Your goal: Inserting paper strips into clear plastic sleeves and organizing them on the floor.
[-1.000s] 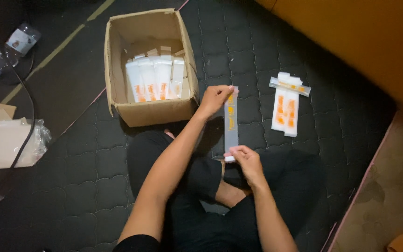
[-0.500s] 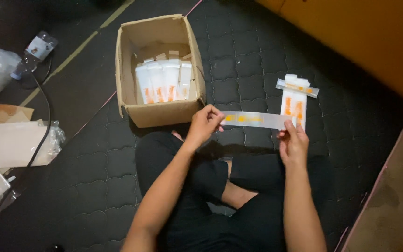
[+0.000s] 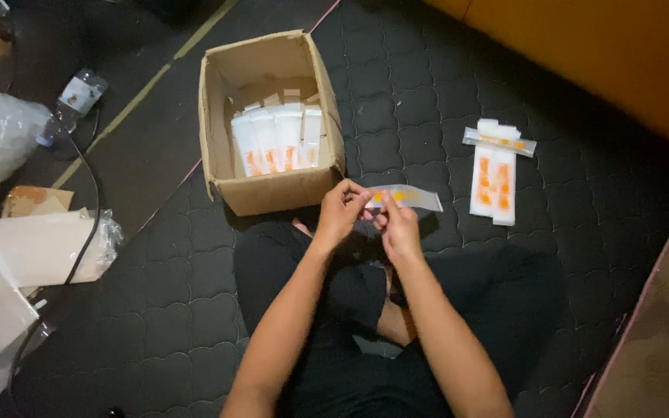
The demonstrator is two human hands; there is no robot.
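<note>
Clear plastic with an orange stripe: that is the narrow packet I hold in front of me, just above my lap. My left hand is closed on its near end, thumb and fingertips pinching it, and my right hand grips it from below, right beside the left, fingers curled around the same end. The rest of the packet sticks out to the right past both hands, lying roughly level.

Just beyond my left hand stands an open cardboard box on the dark quilted floor mat, its front wall close to my knuckles. A row of white packets with orange marks stands upright inside it.

To the right of the packet, set well apart from my hands, two more white and orange packets lie flat on the mat side by side, with a clear strip laid across their far ends.

Off to my left are white plastic bags, a black cable and a small plastic bottle.
</note>
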